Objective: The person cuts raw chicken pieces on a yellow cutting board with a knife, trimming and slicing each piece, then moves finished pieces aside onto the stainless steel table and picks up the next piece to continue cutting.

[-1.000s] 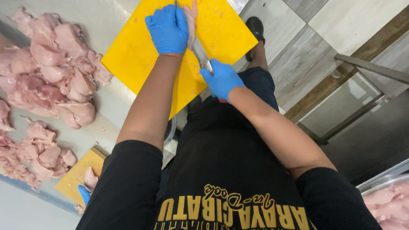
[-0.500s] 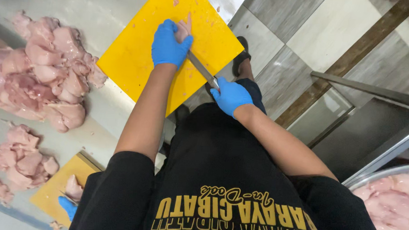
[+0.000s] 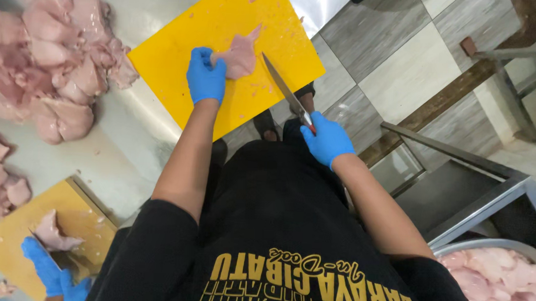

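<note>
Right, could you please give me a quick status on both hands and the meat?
Left hand pinning the chicken piece on the yellow cutting board. Right hand gripping the knife, blade clear of the meat. Nothing between blade and piece.

left hand (image 3: 206,77): blue disposable glove, 11 o'clock | right hand (image 3: 328,139): matching blue glove, 1 o'clock | forearms: bare below short black sleeves | torso: black T-shirt, yellow lettering across chest, 6 o'clock

Raw meat pile (image 3: 47,53) on steel table (image 3: 127,155); 2nd yellow board (image 3: 37,236) lower left; bowl (image 3: 499,285), prob. meat.
</note>
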